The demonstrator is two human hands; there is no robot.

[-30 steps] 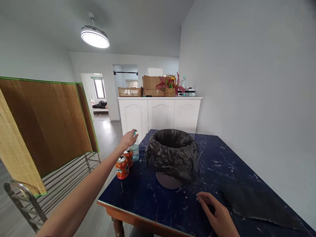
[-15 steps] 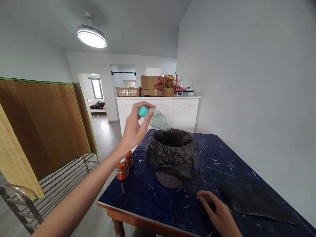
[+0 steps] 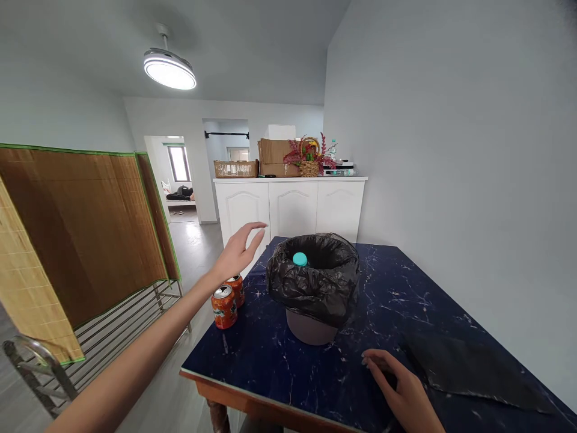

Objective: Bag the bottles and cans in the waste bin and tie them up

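Observation:
A small bin lined with a black bag [image 3: 315, 285] stands on the dark blue marble table [image 3: 279, 367]. Inside it a bottle's teal cap [image 3: 300, 259] shows. My left hand [image 3: 237, 252] hovers open to the left of the bin, above two orange soda cans [image 3: 224, 305]; nothing is in it. My right hand [image 3: 399, 388] rests on the table near the front edge, fingers curled loosely, beside a flat black bag [image 3: 473, 376].
A bamboo mat on a metal rack [image 3: 85, 240] stands to the left of the table. White cabinets [image 3: 293, 207] with boxes and a flower basket lie behind. A grey wall runs along the right.
My left hand took the bottle from beside the cans, carried it over the bin and let go. The bottle now lies in the bin and the hand has drawn back open.

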